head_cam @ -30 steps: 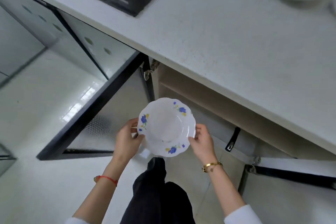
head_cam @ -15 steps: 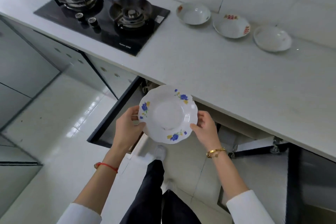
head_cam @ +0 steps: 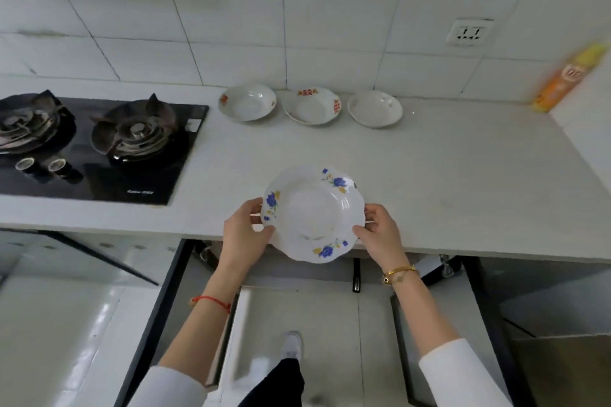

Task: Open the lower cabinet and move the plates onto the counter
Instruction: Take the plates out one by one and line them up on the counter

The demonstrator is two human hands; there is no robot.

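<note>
The plate (head_cam: 312, 215) is white with blue and yellow flowers on its rim. Three white plates (head_cam: 310, 106) at the back carry red marks. The counter (head_cam: 463, 182) is pale grey, the hob (head_cam: 92, 149) black, the bottle (head_cam: 568, 79) orange and yellow.

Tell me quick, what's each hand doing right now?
Left hand: holding the plate by its left rim.
Right hand: holding the same plate by its right rim.
</note>
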